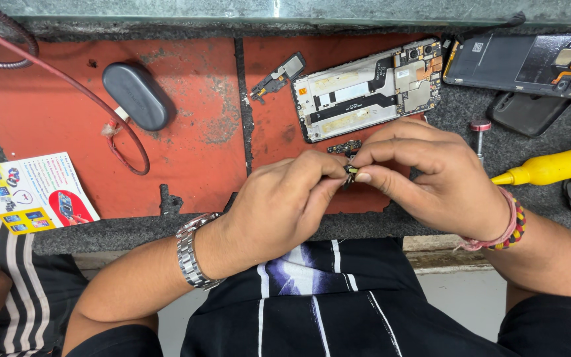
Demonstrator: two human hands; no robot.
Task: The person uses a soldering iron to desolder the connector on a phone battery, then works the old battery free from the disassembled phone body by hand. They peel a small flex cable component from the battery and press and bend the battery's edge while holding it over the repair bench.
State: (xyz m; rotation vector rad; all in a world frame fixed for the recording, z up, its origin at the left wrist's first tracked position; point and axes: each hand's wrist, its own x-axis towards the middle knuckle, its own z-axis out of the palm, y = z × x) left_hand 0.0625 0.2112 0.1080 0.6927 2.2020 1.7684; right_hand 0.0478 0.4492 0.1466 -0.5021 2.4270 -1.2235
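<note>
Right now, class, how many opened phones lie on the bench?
2. One phone, back off and boards showing, lies on the red mat above the hands. Another phone lies at the top right on the grey mat. Others may sit out of view.

1. Your fingertips cover most of the small dark part point(351, 173) pinched between your left hand point(279, 205) and right hand point(431, 178); its shape can't be told.
2. The yellow bottle point(550, 166) and second opened phone point(523, 61) run off the right edge.
3. The red cable point(67, 82) leaves at the upper left.
</note>
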